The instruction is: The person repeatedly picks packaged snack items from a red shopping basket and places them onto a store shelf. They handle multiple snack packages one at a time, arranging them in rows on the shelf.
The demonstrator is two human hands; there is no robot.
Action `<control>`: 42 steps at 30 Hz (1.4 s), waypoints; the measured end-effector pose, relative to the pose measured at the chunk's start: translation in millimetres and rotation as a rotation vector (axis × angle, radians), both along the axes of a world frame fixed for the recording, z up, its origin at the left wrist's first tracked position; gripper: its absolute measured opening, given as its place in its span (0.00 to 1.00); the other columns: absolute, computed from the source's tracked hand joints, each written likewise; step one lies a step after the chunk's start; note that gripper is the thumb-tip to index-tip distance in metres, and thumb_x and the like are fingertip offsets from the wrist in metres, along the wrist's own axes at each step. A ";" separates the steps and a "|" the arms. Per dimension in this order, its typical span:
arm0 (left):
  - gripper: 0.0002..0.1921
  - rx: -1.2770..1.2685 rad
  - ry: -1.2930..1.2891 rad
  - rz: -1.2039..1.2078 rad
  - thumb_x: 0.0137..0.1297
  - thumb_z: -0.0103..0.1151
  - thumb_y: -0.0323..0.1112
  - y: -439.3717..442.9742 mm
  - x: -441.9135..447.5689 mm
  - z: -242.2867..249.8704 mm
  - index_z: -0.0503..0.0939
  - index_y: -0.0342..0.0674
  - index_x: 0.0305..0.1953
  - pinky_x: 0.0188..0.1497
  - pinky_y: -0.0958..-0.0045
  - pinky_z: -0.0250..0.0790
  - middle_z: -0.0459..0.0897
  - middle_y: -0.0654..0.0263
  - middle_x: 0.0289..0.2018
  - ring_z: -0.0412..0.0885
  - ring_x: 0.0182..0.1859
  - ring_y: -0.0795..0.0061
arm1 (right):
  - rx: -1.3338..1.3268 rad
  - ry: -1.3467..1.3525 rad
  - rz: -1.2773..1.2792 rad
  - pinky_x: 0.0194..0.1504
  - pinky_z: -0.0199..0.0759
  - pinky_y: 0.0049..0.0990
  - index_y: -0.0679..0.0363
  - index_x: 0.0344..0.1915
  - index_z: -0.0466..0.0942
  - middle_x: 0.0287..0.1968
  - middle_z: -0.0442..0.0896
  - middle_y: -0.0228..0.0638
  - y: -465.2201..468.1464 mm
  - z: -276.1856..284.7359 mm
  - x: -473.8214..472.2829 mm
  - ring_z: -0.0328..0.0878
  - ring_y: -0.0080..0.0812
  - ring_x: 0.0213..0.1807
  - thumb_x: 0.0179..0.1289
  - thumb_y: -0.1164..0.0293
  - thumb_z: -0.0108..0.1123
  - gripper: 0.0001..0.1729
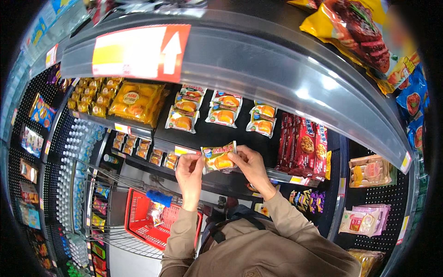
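Observation:
A small wrapped bread packet (218, 158) with writing and a picture of a filled bun is held up just in front of the shelf edge. My right hand (252, 168) grips its right end, thumb across the front. At its left edge, the thumb and fingertips of my left hand (189, 175) pinch the wrapper. Similar bread packets (223, 112) lie in three short rows on the black shelf (214, 136) just beyond my hands.
Red cookie packs (304, 147) stand right of the buns, and a large yellow bag of cakes (136, 102) lies to the left. A clear-fronted shelf (249, 59) overhangs the buns. Below my left arm, a red basket (138, 221) sits in a wire cart (114, 232).

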State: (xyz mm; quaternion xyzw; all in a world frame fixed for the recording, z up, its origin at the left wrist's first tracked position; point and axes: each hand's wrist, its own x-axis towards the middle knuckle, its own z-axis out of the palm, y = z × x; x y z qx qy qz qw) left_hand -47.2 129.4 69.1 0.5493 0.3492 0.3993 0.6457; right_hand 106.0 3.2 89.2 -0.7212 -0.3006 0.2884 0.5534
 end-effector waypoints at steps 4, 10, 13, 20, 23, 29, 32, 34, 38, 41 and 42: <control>0.03 0.257 0.171 0.024 0.71 0.64 0.23 18.1 32.4 14.5 0.81 0.32 0.42 0.46 0.74 0.76 0.87 0.66 0.36 0.83 0.39 0.79 | -0.034 -0.075 -0.072 0.27 0.68 0.20 0.64 0.46 0.83 0.29 0.82 0.27 12.0 -11.2 17.3 0.74 0.16 0.26 0.74 0.61 0.70 0.16; 0.04 0.389 0.176 0.093 0.71 0.64 0.22 36.7 69.2 0.8 0.81 0.29 0.44 0.40 0.74 0.76 0.87 0.65 0.34 0.82 0.36 0.83 | 0.030 0.043 -0.253 0.23 0.69 0.19 0.60 0.50 0.75 0.33 0.80 0.28 38.2 -25.7 24.2 0.76 0.17 0.28 0.73 0.68 0.71 0.14; 0.04 0.353 0.254 0.049 0.72 0.65 0.24 49.0 76.4 -14.2 0.81 0.32 0.44 0.40 0.72 0.75 0.88 0.59 0.36 0.84 0.36 0.74 | 0.119 0.049 -0.286 0.23 0.72 0.19 0.63 0.47 0.74 0.33 0.80 0.30 42.4 -40.0 27.6 0.80 0.19 0.29 0.72 0.70 0.72 0.14; 0.03 0.562 0.307 0.131 0.73 0.63 0.25 48.9 90.7 3.9 0.82 0.33 0.44 0.41 0.67 0.76 0.89 0.55 0.37 0.88 0.37 0.63 | 0.043 -0.037 -0.237 0.25 0.78 0.21 0.70 0.50 0.80 0.36 0.85 0.35 45.1 -68.9 38.9 0.85 0.23 0.33 0.75 0.68 0.68 0.15; 0.04 0.659 0.404 0.141 0.74 0.61 0.28 54.5 90.2 -7.9 0.83 0.35 0.45 0.43 0.63 0.77 0.89 0.53 0.38 0.89 0.41 0.53 | 0.026 -0.102 -0.189 0.26 0.80 0.22 0.72 0.51 0.80 0.37 0.86 0.36 46.0 -74.5 41.1 0.86 0.23 0.34 0.75 0.68 0.67 0.16; 0.08 0.658 0.415 0.114 0.75 0.60 0.31 52.5 90.1 -15.8 0.85 0.37 0.49 0.46 0.58 0.78 0.90 0.51 0.42 0.88 0.45 0.47 | 0.008 -0.164 -0.183 0.26 0.80 0.22 0.68 0.52 0.79 0.38 0.85 0.35 43.7 -83.8 46.9 0.86 0.23 0.35 0.75 0.70 0.66 0.13; 0.09 0.626 0.509 0.045 0.75 0.61 0.30 54.6 84.3 -20.7 0.84 0.36 0.51 0.46 0.57 0.78 0.89 0.51 0.44 0.87 0.44 0.46 | 0.025 -0.056 -0.193 0.25 0.80 0.23 0.65 0.50 0.77 0.38 0.84 0.34 44.8 -51.8 35.8 0.85 0.23 0.34 0.76 0.71 0.66 0.11; 0.10 0.606 0.509 0.024 0.74 0.61 0.29 49.1 82.7 -9.8 0.83 0.35 0.53 0.46 0.57 0.78 0.87 0.50 0.45 0.87 0.44 0.46 | -0.028 -0.092 -0.240 0.24 0.78 0.23 0.63 0.49 0.76 0.37 0.83 0.32 42.8 -41.5 33.7 0.84 0.23 0.32 0.75 0.70 0.66 0.11; 0.11 0.560 0.339 0.089 0.72 0.62 0.25 36.3 69.2 15.8 0.83 0.33 0.53 0.37 0.64 0.72 0.83 0.55 0.42 0.81 0.34 0.59 | -0.066 -0.473 -0.274 0.26 0.75 0.24 0.61 0.47 0.78 0.32 0.80 0.31 35.4 -45.0 37.6 0.80 0.22 0.29 0.72 0.69 0.69 0.11; 0.10 0.588 0.269 0.160 0.72 0.62 0.24 30.6 31.9 2.4 0.82 0.35 0.53 0.37 0.67 0.74 0.83 0.55 0.43 0.82 0.36 0.61 | -0.060 -0.460 -0.144 0.37 0.76 0.35 0.65 0.45 0.78 0.38 0.83 0.44 38.5 -13.3 19.0 0.83 0.37 0.35 0.73 0.67 0.68 0.12; 0.09 0.572 0.266 0.188 0.72 0.62 0.24 24.7 16.1 -3.1 0.83 0.34 0.52 0.37 0.67 0.74 0.83 0.55 0.42 0.82 0.36 0.62 | -0.100 -0.446 -0.112 0.37 0.75 0.35 0.64 0.40 0.77 0.34 0.83 0.40 37.0 -11.4 14.2 0.82 0.36 0.33 0.73 0.65 0.69 0.14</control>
